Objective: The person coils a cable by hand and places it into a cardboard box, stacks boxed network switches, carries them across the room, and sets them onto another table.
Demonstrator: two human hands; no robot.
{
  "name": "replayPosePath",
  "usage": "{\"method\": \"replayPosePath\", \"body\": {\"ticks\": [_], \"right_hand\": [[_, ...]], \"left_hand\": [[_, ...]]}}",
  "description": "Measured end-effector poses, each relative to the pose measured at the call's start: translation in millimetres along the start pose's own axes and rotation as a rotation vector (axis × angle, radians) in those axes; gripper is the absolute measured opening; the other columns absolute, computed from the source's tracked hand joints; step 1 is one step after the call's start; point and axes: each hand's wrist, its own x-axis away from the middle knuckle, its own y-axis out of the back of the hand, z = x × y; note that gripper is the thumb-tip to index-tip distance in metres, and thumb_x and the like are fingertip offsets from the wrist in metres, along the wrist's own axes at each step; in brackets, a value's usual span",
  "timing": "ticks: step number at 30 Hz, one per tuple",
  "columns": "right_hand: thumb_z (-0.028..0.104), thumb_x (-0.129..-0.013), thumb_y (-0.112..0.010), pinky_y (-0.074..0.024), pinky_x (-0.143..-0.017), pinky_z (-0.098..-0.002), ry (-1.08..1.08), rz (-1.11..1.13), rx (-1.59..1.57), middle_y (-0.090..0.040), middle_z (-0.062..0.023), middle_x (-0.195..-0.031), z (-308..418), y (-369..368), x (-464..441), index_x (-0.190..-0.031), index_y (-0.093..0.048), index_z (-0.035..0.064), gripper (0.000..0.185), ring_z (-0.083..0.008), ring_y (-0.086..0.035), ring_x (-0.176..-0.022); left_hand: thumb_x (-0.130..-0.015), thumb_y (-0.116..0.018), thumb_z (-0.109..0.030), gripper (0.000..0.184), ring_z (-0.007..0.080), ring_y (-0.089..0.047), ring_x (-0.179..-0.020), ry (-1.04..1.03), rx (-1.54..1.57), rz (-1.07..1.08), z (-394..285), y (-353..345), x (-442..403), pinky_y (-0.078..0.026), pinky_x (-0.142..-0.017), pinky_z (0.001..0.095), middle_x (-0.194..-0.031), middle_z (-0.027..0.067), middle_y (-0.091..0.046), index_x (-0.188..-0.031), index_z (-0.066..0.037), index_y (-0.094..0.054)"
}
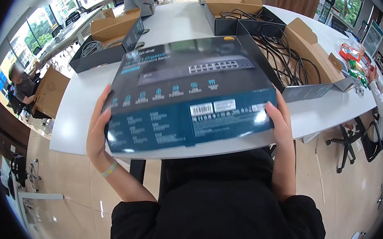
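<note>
Between my two hands is a closed network switch box [157,101], black on top with a printed picture of the switch. Its blue-green side, carrying barcode labels, faces me. My left hand [97,128] grips the box at its left end, the thumb along the near corner. At the right end, my right hand [281,120] holds the other near corner with the thumb on the blue-green side. The box is tilted over the table's near edge, and its underside is hidden.
On the white table [72,119] stand an open box with grey cable [91,48], another open box [216,27] at the back, and one with black cables [290,60] at right. A person in white sits right, by snack packets [350,53]. Another person holds a cardboard box [52,90] at left.
</note>
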Motion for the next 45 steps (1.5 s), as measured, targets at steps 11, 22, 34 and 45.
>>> {"method": "replayPosePath", "body": {"ticks": [11,22,34,45], "right_hand": [[0.036,-0.083,-0.051,-0.0409,-0.081,-0.0267,0.240,-0.037,0.352,-0.058,-0.0191,-0.101,-16.4,6.9,1.6,-0.124,-0.040,-0.0055,0.059,-0.0196,-0.057,-0.093],[0.048,-0.080,-0.047,-0.0431,-0.057,-0.0213,0.327,-0.056,0.606,-0.062,-0.0135,-0.067,-16.7,17.6,12.7,-0.114,-0.050,-0.0072,0.064,-0.0151,-0.060,-0.059],[0.026,-0.071,-0.059,-0.0467,-0.061,-0.0265,0.367,-0.148,0.497,-0.063,-0.0158,-0.083,-11.1,11.3,9.4,-0.100,-0.058,-0.0074,0.044,-0.0188,-0.060,-0.071],[0.016,-0.069,-0.057,-0.0372,-0.047,-0.0181,0.295,-0.195,0.428,-0.063,-0.0135,-0.083,-10.3,5.8,14.1,-0.109,-0.056,-0.0040,0.045,-0.0096,-0.054,-0.060]], "left_hand": [[-0.090,-0.042,-0.030,0.042,0.0102,-0.046,-0.085,0.188,-0.307,-0.356,41.2,17.2,-3.8,-0.037,-0.078,0.0217,-0.091,0.0075,-0.054,-0.102,0.009,-0.053],[-0.089,-0.043,-0.033,0.044,0.0089,-0.041,-0.077,0.307,-0.320,-0.337,-0.1,7.5,18.6,-0.034,-0.071,0.0213,-0.082,0.0049,-0.050,-0.089,0.009,-0.053],[-0.094,-0.035,-0.035,0.049,0.0081,-0.035,-0.060,0.154,-0.475,-0.062,4.7,10.8,14.8,-0.032,-0.054,0.0223,-0.061,0.0023,-0.044,-0.076,0.007,-0.052],[-0.093,-0.040,-0.031,0.041,0.0072,-0.035,-0.062,0.127,-0.450,-0.021,7.1,14.3,12.3,-0.032,-0.056,0.0209,-0.063,0.0007,-0.044,-0.078,0.006,-0.052]]}}
